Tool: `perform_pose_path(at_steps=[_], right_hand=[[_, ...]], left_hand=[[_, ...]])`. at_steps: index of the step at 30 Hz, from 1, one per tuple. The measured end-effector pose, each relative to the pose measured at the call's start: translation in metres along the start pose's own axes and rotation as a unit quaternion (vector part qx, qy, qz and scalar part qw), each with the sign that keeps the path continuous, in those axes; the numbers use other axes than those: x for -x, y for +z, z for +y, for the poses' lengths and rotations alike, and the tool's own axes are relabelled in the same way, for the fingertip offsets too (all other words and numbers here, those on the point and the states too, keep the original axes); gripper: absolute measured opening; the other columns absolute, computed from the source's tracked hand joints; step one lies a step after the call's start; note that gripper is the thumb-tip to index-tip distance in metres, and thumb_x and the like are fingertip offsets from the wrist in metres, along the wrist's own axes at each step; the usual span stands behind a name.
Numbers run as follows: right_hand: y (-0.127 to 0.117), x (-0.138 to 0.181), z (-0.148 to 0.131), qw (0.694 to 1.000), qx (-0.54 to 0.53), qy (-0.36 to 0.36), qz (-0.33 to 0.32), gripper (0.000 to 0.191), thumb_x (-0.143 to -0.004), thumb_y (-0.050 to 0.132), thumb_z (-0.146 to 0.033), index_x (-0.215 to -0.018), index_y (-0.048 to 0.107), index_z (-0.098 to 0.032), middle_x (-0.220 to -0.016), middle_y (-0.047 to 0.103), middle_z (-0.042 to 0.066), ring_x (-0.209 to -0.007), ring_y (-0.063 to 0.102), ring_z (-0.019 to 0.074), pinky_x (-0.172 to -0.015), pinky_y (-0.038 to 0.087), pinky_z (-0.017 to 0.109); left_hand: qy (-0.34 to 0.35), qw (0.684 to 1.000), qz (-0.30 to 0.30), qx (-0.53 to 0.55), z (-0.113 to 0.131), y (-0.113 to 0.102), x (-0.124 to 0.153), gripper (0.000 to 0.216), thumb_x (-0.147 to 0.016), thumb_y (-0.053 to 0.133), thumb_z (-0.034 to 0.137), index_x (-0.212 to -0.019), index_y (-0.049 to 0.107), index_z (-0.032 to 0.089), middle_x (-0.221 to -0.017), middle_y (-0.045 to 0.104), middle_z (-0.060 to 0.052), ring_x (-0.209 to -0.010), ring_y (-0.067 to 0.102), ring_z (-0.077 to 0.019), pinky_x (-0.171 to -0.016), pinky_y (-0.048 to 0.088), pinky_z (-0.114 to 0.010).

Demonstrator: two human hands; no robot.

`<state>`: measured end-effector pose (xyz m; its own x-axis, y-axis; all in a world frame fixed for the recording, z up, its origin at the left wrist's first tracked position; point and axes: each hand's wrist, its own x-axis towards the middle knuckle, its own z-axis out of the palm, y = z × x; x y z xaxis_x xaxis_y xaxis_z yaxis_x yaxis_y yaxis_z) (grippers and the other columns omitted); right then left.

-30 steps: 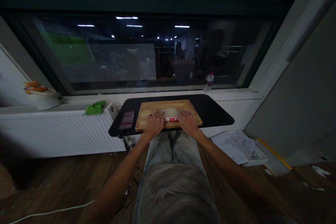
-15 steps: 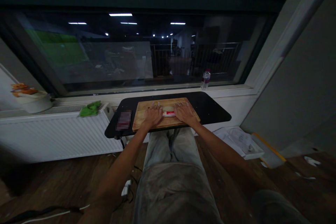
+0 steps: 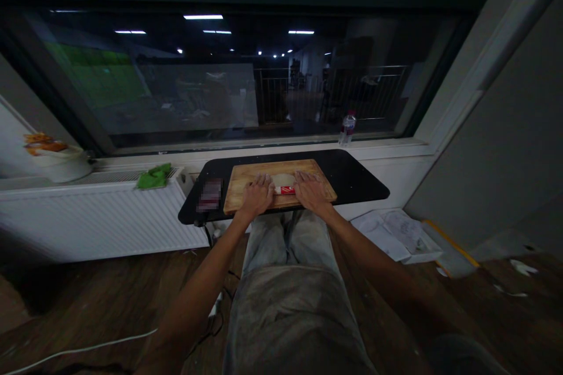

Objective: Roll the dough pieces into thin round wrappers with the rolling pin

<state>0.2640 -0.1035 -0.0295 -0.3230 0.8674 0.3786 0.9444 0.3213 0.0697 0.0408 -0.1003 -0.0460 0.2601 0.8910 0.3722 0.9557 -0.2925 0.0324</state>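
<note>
A wooden cutting board (image 3: pixel 240 179) lies on a small black table (image 3: pixel 356 179) in front of my knees. A flat pale piece of dough (image 3: pixel 281 179) sits on the board. A red and white roller (image 3: pixel 285 190) lies across the dough's near edge. My left hand (image 3: pixel 257 196) rests flat on the roller's left end, fingers stretched forward. My right hand (image 3: pixel 311 192) lies flat on its right end in the same way. Both hands are open and pressing down, and only the roller's middle shows between them.
A blurred small item (image 3: pixel 209 195) lies on the table left of the board. A plastic bottle (image 3: pixel 347 129) stands on the window sill. A green cloth (image 3: pixel 152 177) and a white bowl (image 3: pixel 57 161) sit on the radiator at left. Papers (image 3: pixel 391 228) and a cable (image 3: pixel 65 351) lie on the floor.
Both hands pushed the roller forward over the dough, then drew it back a little toward me. The view shifted slightly.
</note>
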Motion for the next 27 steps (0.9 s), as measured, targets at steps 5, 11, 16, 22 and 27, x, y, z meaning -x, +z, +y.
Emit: perform_pose_path(at_steps=[5,11,16,22,27], right_hand=[[0.001,-0.007,0.0,1.0,0.002,0.017,-0.01,0.062,-0.115,0.031,-0.029,-0.169,0.052,-0.005,-0.166,0.062,0.023,-0.15,0.061,0.0355,-0.128,0.042,0.053],[-0.004,-0.027,0.005,0.997,-0.005,0.026,-0.069,0.06,-0.115,0.031,-0.029,-0.166,0.059,-0.013,-0.172,0.056,0.018,-0.16,0.051,0.0332,-0.135,0.031,0.057],[-0.002,-0.017,-0.002,0.998,0.001,0.043,-0.043,0.061,-0.116,0.032,-0.03,-0.169,0.053,-0.009,-0.174,0.053,0.021,-0.159,0.051,0.0328,-0.135,0.03,0.056],[0.005,0.0,-0.008,0.998,0.0,0.058,0.007,0.068,-0.115,0.035,-0.032,-0.176,0.039,-0.002,-0.175,0.048,0.028,-0.154,0.056,0.0375,-0.128,0.039,0.052],[0.004,-0.016,-0.002,0.999,-0.001,0.045,-0.011,0.068,-0.114,0.038,-0.028,-0.176,0.039,-0.001,-0.174,0.049,0.027,-0.157,0.054,0.0353,-0.131,0.036,0.051]], left_hand=[[-0.01,1.0,-0.01,0.004,-0.001,0.0,-0.007,0.059,-0.119,0.025,0.036,-0.163,0.058,0.013,-0.172,0.056,-0.017,-0.164,0.047,-0.0328,-0.124,0.049,-0.052],[-0.007,0.999,-0.042,0.007,-0.003,-0.005,-0.027,0.058,-0.12,0.024,0.039,-0.159,0.06,0.014,-0.171,0.057,-0.02,-0.16,0.051,-0.0363,-0.124,0.048,-0.058],[-0.006,1.0,-0.024,0.005,0.0,-0.004,-0.016,0.061,-0.118,0.024,0.036,-0.164,0.056,0.011,-0.176,0.051,-0.021,-0.166,0.043,-0.036,-0.126,0.045,-0.06],[-0.012,1.0,-0.008,0.003,0.003,-0.001,0.004,0.064,-0.119,0.021,0.038,-0.169,0.052,0.012,-0.178,0.048,-0.018,-0.168,0.041,-0.0335,-0.125,0.047,-0.057],[-0.017,1.0,-0.014,-0.003,0.0,-0.003,-0.01,0.062,-0.118,0.023,0.037,-0.167,0.054,0.015,-0.177,0.05,-0.018,-0.168,0.04,-0.0336,-0.125,0.048,-0.055]])
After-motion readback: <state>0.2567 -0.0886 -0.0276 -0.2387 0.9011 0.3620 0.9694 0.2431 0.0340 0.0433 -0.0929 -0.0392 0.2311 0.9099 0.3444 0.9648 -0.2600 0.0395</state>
